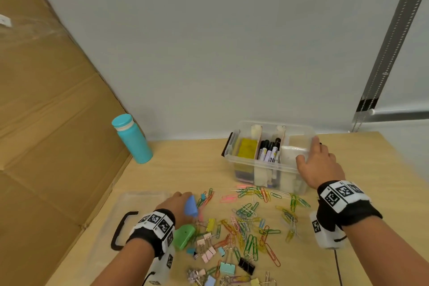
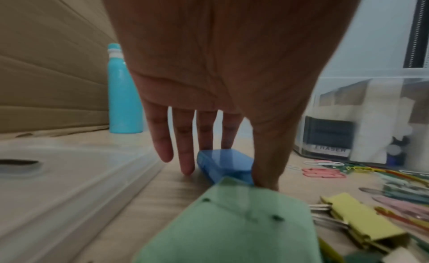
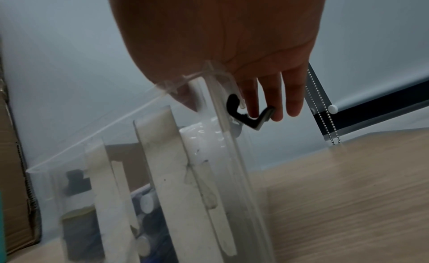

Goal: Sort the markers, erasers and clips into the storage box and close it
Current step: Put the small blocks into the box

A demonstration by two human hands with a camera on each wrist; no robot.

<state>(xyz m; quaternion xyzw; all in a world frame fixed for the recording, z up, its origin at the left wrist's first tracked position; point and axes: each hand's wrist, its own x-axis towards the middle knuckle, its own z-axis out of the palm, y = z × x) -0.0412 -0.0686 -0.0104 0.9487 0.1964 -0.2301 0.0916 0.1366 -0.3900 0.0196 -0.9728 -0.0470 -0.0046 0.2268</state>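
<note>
The clear storage box (image 1: pixel 255 169) stands open at the back right, with a yellow eraser (image 1: pixel 247 148) in its left compartment and markers (image 1: pixel 269 150) in the middle one. My right hand (image 1: pixel 308 151) grips the box's right end wall (image 3: pixel 223 147), thumb inside the rim and fingers outside by the black latch (image 3: pixel 246 114). My left hand (image 1: pixel 183 197) pinches a blue block (image 2: pixel 225 162) between thumb and fingers just off the table. A green block (image 1: pixel 184 235) lies right behind it. Several coloured paper clips (image 1: pixel 248 223) and binder clips (image 1: pixel 209 248) are strewn between my arms.
The box's clear lid (image 1: pixel 130 211) with a black handle (image 1: pixel 120 230) lies flat at the left. A teal bottle (image 1: pixel 132 139) stands by the large cardboard sheet (image 1: pixel 46 123) that leans along the left side. A blind chain (image 1: pixel 357 121) hangs at the back right corner.
</note>
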